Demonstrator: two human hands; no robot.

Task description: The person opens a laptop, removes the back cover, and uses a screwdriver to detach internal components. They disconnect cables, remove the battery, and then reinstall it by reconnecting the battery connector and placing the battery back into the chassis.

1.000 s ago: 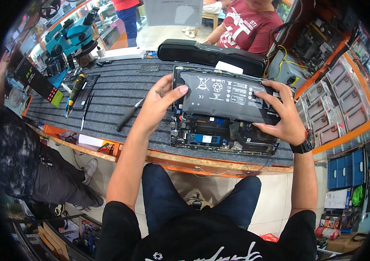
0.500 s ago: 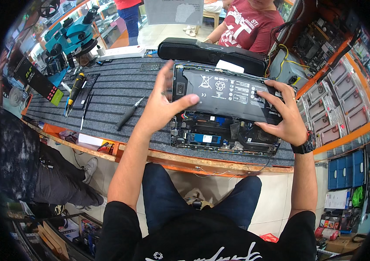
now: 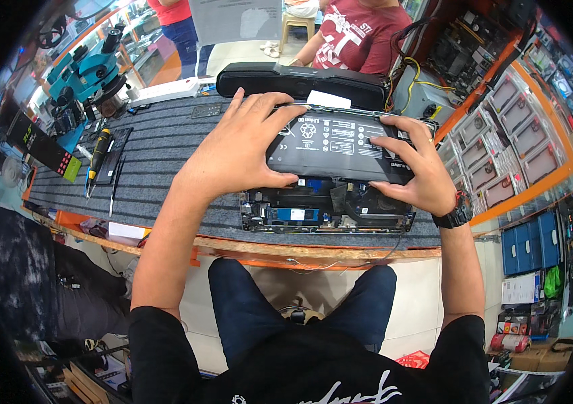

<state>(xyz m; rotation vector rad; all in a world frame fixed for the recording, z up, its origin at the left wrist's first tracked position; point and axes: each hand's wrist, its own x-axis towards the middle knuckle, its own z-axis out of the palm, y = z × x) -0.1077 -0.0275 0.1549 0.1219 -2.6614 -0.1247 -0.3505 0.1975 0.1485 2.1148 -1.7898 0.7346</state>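
An opened laptop (image 3: 300, 215) lies on the bench mat with its circuit boards exposed. Across its far part is a flat black battery (image 3: 330, 158) with printed symbols. My left hand (image 3: 229, 151) spans the battery's left end, fingertips along the far edge and thumb at the near edge. My right hand (image 3: 421, 175) grips the right end, two fingers resting over the top and the thumb at the near edge. A white slip (image 3: 328, 99) sits just beyond the laptop, against a long black speaker bar (image 3: 259, 79).
A teal microscope (image 3: 89, 74), yellow-black screwdriver (image 3: 98, 158), white power strip (image 3: 165, 91) and dark box (image 3: 44, 138) occupy the bench's left. A metal power supply (image 3: 418, 94) and clear cases (image 3: 505, 148) line the right. Another person stands at left (image 3: 77, 289); someone in maroon (image 3: 354, 34) is across the bench.
My left hand has shifted from the battery's left side to spread over its left end, fingers on the far edge, thumb below. The right hand holds much as before. The view has shifted slightly.
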